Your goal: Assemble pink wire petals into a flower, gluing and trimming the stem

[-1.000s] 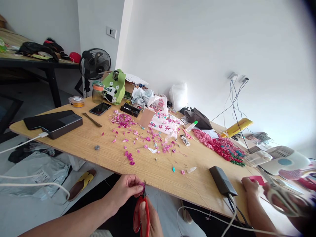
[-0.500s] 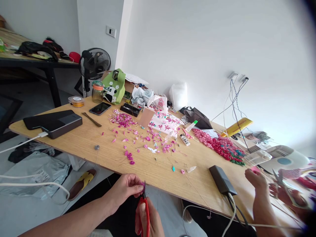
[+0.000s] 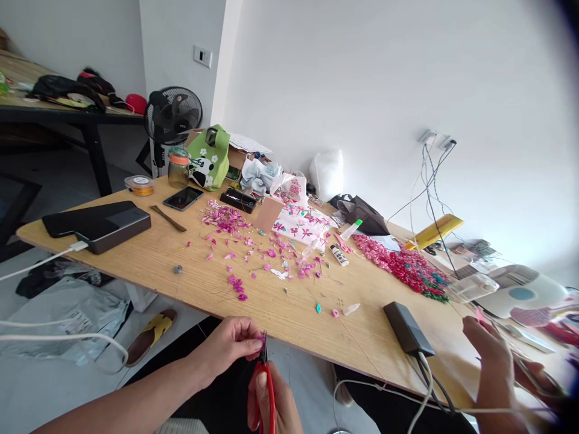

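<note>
My left hand (image 3: 237,340) pinches a small magenta petal piece (image 3: 261,339) between thumb and fingertips, just below the table's front edge. In my right hand (image 3: 275,395) are red-handled scissors (image 3: 270,398), held upright. Their thin dark blades (image 3: 265,345) point up and stand right beside the petal piece; whether they touch it I cannot tell. On the wooden table (image 3: 289,322) beyond lie many loose pink petals (image 3: 226,218) and a small cluster of magenta ones (image 3: 237,286).
At right, a co-worker's hands (image 3: 491,343) hold something pink and scissors. A black power bank (image 3: 408,328) with cables sits near the front edge, a larger black box (image 3: 118,226) at left. A phone (image 3: 183,198), glue bottle (image 3: 339,255) and red-pink heap (image 3: 402,265) lie farther back.
My two hands and the scissors stay almost where they were. The co-worker's hands at the right have shifted rightward, and their scissors have turned down.
</note>
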The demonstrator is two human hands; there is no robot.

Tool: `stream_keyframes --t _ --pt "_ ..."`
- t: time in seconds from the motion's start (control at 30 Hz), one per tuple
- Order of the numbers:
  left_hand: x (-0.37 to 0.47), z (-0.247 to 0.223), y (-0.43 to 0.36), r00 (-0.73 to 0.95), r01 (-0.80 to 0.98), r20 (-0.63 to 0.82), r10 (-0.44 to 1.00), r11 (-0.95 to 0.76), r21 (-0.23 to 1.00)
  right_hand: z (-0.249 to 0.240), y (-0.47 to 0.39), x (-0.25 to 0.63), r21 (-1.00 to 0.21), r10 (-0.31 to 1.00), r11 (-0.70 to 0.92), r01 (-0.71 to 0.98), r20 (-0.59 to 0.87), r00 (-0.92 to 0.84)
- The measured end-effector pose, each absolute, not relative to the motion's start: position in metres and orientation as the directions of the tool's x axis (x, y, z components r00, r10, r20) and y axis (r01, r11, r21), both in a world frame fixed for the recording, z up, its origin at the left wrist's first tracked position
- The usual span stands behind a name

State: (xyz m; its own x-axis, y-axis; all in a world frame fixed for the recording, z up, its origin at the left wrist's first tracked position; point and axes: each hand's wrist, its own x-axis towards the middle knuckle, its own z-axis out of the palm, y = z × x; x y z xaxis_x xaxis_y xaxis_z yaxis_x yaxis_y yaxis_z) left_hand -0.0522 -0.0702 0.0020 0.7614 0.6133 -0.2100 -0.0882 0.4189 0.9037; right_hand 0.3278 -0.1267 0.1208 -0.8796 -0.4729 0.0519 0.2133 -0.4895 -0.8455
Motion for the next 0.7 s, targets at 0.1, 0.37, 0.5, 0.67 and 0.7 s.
stream_keyframes --t 0.1,0.37,0.5,0.67,0.7 --pt "-0.052 0.001 -0.069 0.764 -0.084 -0.213 0.609 0.421 0.903 0.123 -0.118 0.356 -0.730 -0.589 -0.634 0.254 0.244 -0.770" --pt "-0.054 -0.003 -0.068 0.794 -0.098 -0.211 0.571 0.461 0.882 0.106 -0.116 0.412 -0.687 -0.571 -0.702 0.188 0.386 -0.725" --pt "-0.054 -0.003 -0.068 0.795 -0.107 -0.214 0.568 0.479 0.871 0.107 -0.110 0.422 -0.794 -0.775 -0.533 0.293 0.318 -0.547" --pt "-0.054 -0.002 -0.068 0.795 -0.109 -0.208 0.571 0.470 0.876 0.108 -0.106 0.418 -0.859 -0.949 -0.311 0.406 0.262 -0.173" --pt "-0.054 -0.001 -0.068 0.798 -0.106 -0.205 0.567 0.467 0.878 0.107 -0.107 0.417 -0.868 -0.961 -0.276 0.414 0.255 -0.107"
